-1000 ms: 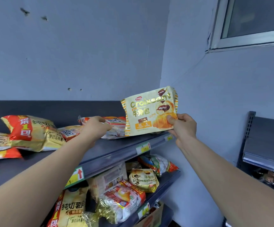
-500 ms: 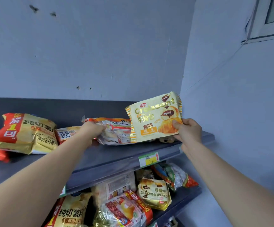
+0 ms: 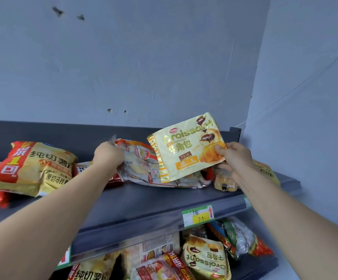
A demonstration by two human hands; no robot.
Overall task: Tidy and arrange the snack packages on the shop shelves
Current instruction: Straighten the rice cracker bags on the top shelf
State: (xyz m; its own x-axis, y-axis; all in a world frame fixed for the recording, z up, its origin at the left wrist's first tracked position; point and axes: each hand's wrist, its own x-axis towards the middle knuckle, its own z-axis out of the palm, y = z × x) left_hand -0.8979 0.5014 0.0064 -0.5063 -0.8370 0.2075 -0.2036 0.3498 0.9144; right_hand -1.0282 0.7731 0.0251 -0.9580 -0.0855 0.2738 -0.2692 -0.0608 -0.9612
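Observation:
My right hand (image 3: 235, 158) holds a pale yellow croissant pack (image 3: 186, 146) by its right edge, upright above the top shelf (image 3: 139, 201). My left hand (image 3: 108, 156) grips the left end of a clear orange-trimmed bread bag (image 3: 144, 164) that lies on the shelf behind the croissant pack. A gold and red potato chip bag (image 3: 32, 166) lies further left on the same shelf. Another croissant pack (image 3: 206, 257) sits upside down on the lower shelf.
A small wrapped pastry (image 3: 224, 182) and a gold chip bag (image 3: 267, 172) lie behind my right wrist. A green and yellow price tag (image 3: 197, 216) marks the shelf's front rail. Several snack bags crowd the lower shelf. Blue walls (image 3: 144, 57) close the back and right side.
The view has shifted up and closer to the top shelf. My left hand has closed on the bread bag's end. The croissant pack has stayed upright in my right hand.

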